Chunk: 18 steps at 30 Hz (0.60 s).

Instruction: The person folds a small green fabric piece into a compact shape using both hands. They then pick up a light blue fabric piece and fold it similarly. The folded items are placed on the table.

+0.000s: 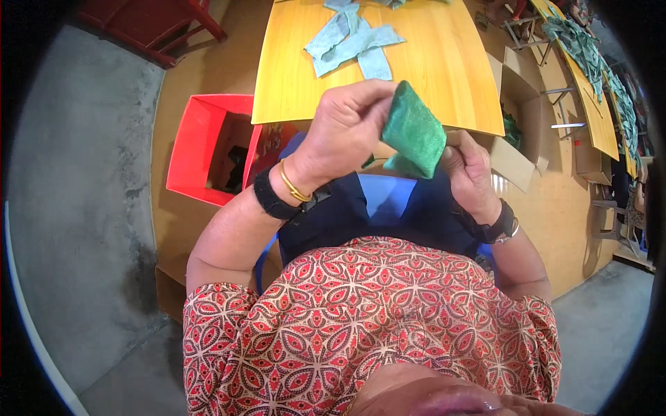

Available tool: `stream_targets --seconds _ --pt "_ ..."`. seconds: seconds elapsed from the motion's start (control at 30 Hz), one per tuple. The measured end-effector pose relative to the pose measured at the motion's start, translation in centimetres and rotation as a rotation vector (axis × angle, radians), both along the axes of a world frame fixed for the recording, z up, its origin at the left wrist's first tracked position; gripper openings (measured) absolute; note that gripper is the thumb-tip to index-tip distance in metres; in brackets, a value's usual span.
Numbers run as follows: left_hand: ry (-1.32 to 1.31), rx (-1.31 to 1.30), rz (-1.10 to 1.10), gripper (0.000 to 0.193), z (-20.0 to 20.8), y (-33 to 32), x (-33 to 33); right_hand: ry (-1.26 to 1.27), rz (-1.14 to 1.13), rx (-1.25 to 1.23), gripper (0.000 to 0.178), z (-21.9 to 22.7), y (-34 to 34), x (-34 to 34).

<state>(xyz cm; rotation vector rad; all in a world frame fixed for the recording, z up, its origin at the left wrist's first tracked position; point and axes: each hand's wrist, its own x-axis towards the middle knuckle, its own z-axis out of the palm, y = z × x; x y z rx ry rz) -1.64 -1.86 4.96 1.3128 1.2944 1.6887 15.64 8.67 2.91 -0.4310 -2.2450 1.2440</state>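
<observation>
A shiny green piece of fabric (415, 130), folded over on itself, is held up above my lap, just off the near edge of the table. My left hand (347, 128) pinches it at its upper left corner, fingers partly hidden behind it. At its lower right edge, my right hand (474, 170) is closed with thumb and fingers pressed together on the cloth. Several light blue-green fabric pieces (340, 43) lie loosely overlapped on the yellow wooden table (444, 76) beyond my hands.
A red box (186, 156) with dark material inside stands left of the table. An opened cardboard box (544, 128) holding green cloth is on the right. Farther right, another yellow table (602, 128) carries green fabric. A dark red wooden chair (163, 31) stands at the far left.
</observation>
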Motion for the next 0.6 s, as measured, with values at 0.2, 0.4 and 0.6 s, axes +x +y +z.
stream_targets --seconds 0.2,0.4,0.6 --pt "0.066 -0.056 0.046 0.022 1.7 -0.4 -0.2 -0.025 -0.032 0.041 0.004 -0.9 0.2 0.1" --pt "0.401 -0.004 0.204 0.020 0.4 0.2 0.1 -0.018 0.071 -0.035 0.006 -0.9 -0.6 -0.1" --pt "0.818 0.136 0.235 0.019 0.0 0.6 -0.6 -0.125 0.057 -0.089 0.012 -1.9 -0.5 0.3"
